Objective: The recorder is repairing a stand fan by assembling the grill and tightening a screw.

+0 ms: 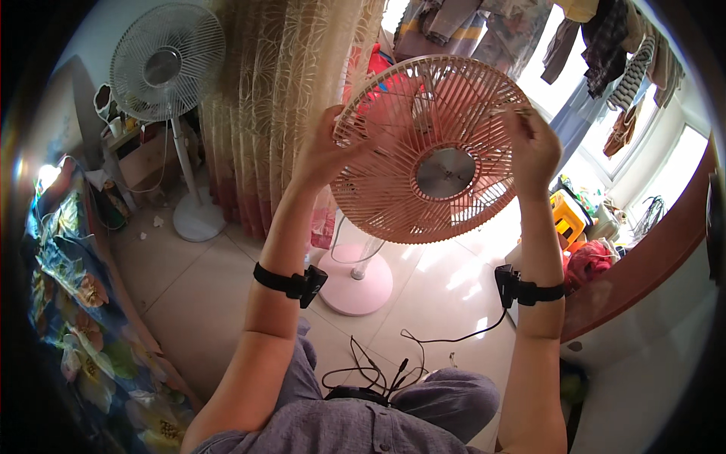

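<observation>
A pink electric fan stands in front of me. Its round grille (382, 204) faces me, with a silver disc (446, 172) at the centre. Below it are a short pole and a round pink base (355, 284) on the floor. My left hand (325, 155) grips the grille's left rim, thumb on the front and the other fingers partly hidden. At the upper right rim, my right hand (535, 155) is closed in a pinch, fingertips close to the wires. What those fingers hold, if anything, is too small to make out. Both wrists wear black straps.
A white standing fan (166, 68) stands at the far left beside a patterned curtain (265, 113). A flowered cover (91, 325) lies at left. Clothes (605, 53) hang at the upper right above a yellow stool (567, 219). Black cables (378, 371) lie near my lap.
</observation>
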